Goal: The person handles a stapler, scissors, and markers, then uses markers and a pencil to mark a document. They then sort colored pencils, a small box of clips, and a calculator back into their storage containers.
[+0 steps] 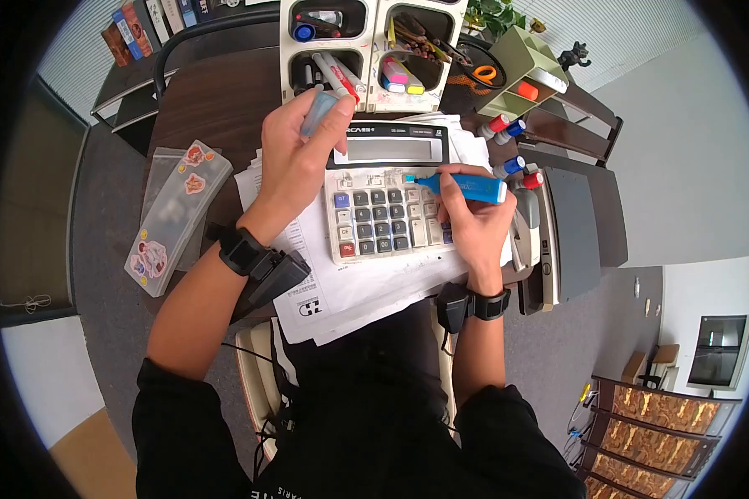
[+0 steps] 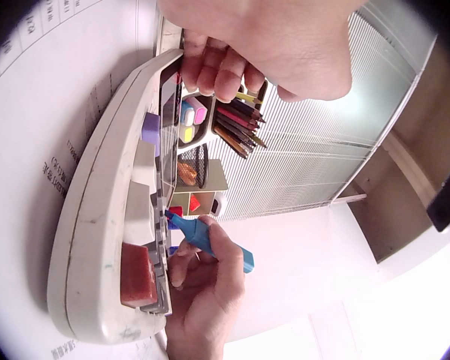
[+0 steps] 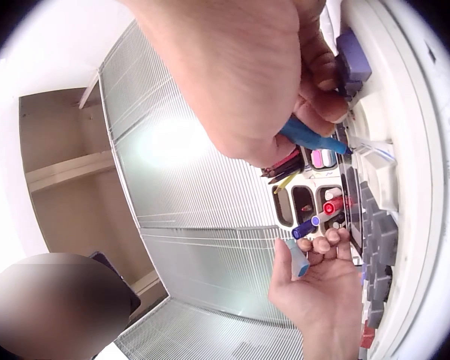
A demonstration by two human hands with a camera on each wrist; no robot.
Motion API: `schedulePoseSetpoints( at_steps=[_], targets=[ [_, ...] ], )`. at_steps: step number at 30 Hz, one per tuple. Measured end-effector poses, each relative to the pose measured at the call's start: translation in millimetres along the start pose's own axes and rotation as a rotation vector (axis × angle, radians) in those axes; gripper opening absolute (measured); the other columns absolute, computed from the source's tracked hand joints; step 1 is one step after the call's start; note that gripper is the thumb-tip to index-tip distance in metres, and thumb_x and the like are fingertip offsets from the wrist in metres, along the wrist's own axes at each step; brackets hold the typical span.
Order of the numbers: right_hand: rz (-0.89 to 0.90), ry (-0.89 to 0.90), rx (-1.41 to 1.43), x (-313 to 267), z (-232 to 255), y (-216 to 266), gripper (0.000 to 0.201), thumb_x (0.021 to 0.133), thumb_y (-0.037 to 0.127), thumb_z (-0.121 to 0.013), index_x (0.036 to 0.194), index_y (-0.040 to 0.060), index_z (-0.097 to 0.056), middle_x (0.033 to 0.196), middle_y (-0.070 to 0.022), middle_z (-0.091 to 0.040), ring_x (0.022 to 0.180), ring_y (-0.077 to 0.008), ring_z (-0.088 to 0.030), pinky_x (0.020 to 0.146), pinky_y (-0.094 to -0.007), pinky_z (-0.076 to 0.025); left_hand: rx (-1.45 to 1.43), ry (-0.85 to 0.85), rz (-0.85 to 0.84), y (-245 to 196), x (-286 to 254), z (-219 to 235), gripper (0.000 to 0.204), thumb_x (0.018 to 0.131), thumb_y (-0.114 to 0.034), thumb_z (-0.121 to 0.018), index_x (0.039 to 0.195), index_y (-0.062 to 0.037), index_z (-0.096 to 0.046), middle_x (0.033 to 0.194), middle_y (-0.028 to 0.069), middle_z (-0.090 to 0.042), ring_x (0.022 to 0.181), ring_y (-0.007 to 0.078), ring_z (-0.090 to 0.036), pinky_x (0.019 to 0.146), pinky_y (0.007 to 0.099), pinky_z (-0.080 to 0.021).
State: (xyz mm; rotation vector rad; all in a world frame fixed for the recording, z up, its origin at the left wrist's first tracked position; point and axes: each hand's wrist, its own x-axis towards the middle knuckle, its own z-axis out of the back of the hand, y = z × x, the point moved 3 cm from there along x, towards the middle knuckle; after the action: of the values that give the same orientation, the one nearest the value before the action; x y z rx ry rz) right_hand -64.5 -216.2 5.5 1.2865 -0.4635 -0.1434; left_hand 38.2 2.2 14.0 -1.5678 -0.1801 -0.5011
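Observation:
My right hand (image 1: pixel 481 237) pinches a blue highlighter (image 1: pixel 478 190) between thumb and fingers. Its tip meets the key row just below the display of a large desk calculator (image 1: pixel 334 187), where a patch of blue shows. In the right wrist view the highlighter (image 3: pixel 313 138) slants down to the calculator's face. My left hand (image 1: pixel 291 154) holds a translucent light-blue cap (image 1: pixel 317 113) above the calculator's upper left corner. That cap (image 3: pixel 297 257) sits between thumb and fingers in the right wrist view. Dark smudges mark the calculator's casing.
Printed papers (image 1: pixel 308 303) lie under the calculator. A clear pencil case (image 1: pixel 179 220) with stickers is on the left. Behind stands a white organizer (image 1: pixel 370 50) with pens and highlighters. Red and blue markers (image 1: pixel 514 165) stand on the right, near a dark flat device (image 1: pixel 576 241).

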Motion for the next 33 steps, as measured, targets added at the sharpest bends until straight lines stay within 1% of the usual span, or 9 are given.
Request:
schedulePoseSetpoints(
  at_steps=[1, 12, 14, 15, 17, 26, 28, 32, 33],
  targets=[
    [0.001, 0.006, -0.009, -0.1, 0.1, -0.6, 0.015, 0.088, 0.008, -0.072, 0.097, -0.0038, -0.072, 0.067, 0.0009, -0.064, 0.057, -0.0022, -0.053, 0.052, -0.0194, -0.041, 0.041, 0.033, 0.027, -0.8, -0.4, 0.3, 0.035, 0.101, -0.029, -0.058, 0.078, -0.0034, -0.059, 0.068, 0.0028, -0.059, 0.064, 0.0091, -0.053, 0.064, 0.0247, -0.041],
    [0.029, 0.052, -0.07, -0.6, -0.6, 0.4, 0.014, 0.087, 0.008, -0.073, 0.097, -0.0021, -0.073, 0.071, 0.0018, -0.066, 0.061, -0.0019, -0.054, 0.054, -0.0191, -0.041, 0.032, 0.03, 0.019, -1.4, -0.5, -0.6, 0.035, 0.101, -0.029, -0.057, 0.077, -0.0031, -0.059, 0.068, 0.0031, -0.059, 0.065, 0.0096, -0.054, 0.065, 0.025, -0.041],
    [0.05, 0.029, -0.023, 0.1, 0.2, -1.3, 0.016, 0.092, 0.005, -0.068, 0.102, -0.0067, -0.07, 0.07, -0.0054, -0.066, 0.053, -0.0071, -0.056, 0.048, -0.021, -0.043, 0.041, 0.031, 0.018, -1.4, -0.4, -0.7, 0.035, 0.101, -0.029, -0.057, 0.077, -0.0031, -0.059, 0.068, 0.0032, -0.059, 0.065, 0.0096, -0.054, 0.065, 0.025, -0.041],
    [0.05, 0.029, -0.023, -0.5, 0.0, 0.7, 0.016, 0.092, 0.005, -0.068, 0.102, -0.0067, -0.07, 0.07, -0.0054, -0.066, 0.053, -0.0071, -0.056, 0.048, -0.021, -0.043, 0.036, 0.032, 0.023, -1.0, -0.5, -0.8, 0.035, 0.101, -0.029, -0.057, 0.077, -0.0031, -0.059, 0.068, 0.0032, -0.059, 0.065, 0.0096, -0.054, 0.065, 0.0249, -0.041],
    [-0.026, 0.003, 0.05, -2.2, 0.1, 4.9, 0.014, 0.09, 0.007, -0.07, 0.099, -0.0037, -0.071, 0.069, -0.0005, -0.065, 0.057, -0.0032, -0.054, 0.052, -0.0198, -0.042, 0.03, 0.033, 0.028, -0.6, -0.4, -0.6, 0.036, 0.102, -0.029, -0.057, 0.077, -0.0031, -0.058, 0.068, 0.0031, -0.059, 0.065, 0.0095, -0.053, 0.065, 0.0248, -0.041],
    [0.023, 0.028, 0.02, 0.3, -2.9, 1.8, 0.018, 0.089, 0.01, -0.075, 0.102, -0.0019, -0.073, 0.074, 0.0005, -0.067, 0.061, -0.0024, -0.055, 0.054, -0.0188, -0.043, 0.029, 0.035, 0.033, -1.0, -0.6, -1.3, 0.035, 0.101, -0.029, -0.058, 0.078, -0.003, -0.059, 0.068, 0.0028, -0.059, 0.065, 0.0089, -0.053, 0.065, 0.0246, -0.04],
    [0.017, 0.041, 0.007, -0.1, -2.4, -0.2, 0.018, 0.089, 0.011, -0.076, 0.101, -0.0016, -0.073, 0.074, 0.001, -0.067, 0.063, -0.002, -0.055, 0.055, -0.0185, -0.043, -0.022, -0.021, -0.025, 3.2, 0.7, -1.7, 0.037, 0.097, -0.034, -0.064, 0.08, -0.0016, -0.064, 0.06, 0.0005, -0.059, 0.056, 0.0063, -0.048, 0.052, 0.026, -0.032],
    [0.009, 0.053, -0.01, -0.1, -4.1, 1.8, 0.019, 0.088, 0.012, -0.077, 0.101, -0.0013, -0.073, 0.075, 0.0017, -0.067, 0.064, -0.0012, -0.054, 0.056, -0.0177, -0.042, -0.019, -0.02, -0.036, 4.1, 0.8, -0.7, 0.037, 0.097, -0.034, -0.064, 0.08, -0.0017, -0.064, 0.06, 0.0004, -0.059, 0.056, 0.0065, -0.048, 0.052, 0.0259, -0.032],
    [0.009, 0.054, -0.01, -0.1, -3.9, 1.7, 0.019, 0.088, 0.012, -0.077, 0.101, -0.0013, -0.073, 0.075, 0.0017, -0.067, 0.064, -0.0012, -0.054, 0.056, -0.0177, -0.042, 0.005, 0.008, -0.007, 1.3, 0.1, -0.3, 0.036, 0.099, -0.032, -0.061, 0.079, -0.0025, -0.062, 0.064, 0.0015, -0.059, 0.06, 0.0077, -0.05, 0.058, 0.0252, -0.036]
  ],
)
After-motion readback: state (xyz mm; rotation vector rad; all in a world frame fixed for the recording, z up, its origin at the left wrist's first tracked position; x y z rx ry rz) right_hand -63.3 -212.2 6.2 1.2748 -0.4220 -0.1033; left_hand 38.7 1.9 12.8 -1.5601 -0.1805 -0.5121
